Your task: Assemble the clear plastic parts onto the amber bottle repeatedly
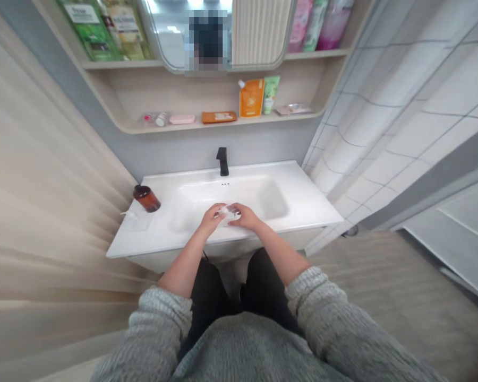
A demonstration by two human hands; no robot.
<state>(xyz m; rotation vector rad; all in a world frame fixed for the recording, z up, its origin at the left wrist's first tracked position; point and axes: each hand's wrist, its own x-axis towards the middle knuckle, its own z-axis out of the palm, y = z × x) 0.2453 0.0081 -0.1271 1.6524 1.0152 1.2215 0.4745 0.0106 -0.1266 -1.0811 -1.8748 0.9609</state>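
Note:
Both my hands are held together over the front of the white sink basin (269,199). Between them is a small clear, whitish object (230,215); its kind is too small to make out. My left hand (212,218) closes on its left side with fingers and thumb. From the right, my right hand (246,217) grips the same object, fingers curled round its side. A black faucet (223,162) stands behind the basin, apart from my hands.
A brown bottle (147,199) stands on the counter's left, near a clear sheet or wrapper (137,218). Above, the shelf (175,127) holds an orange pouch (251,98), a green tube (271,94), an orange packet (219,116) and a pink case (182,119). Curtains (43,175) hang at left.

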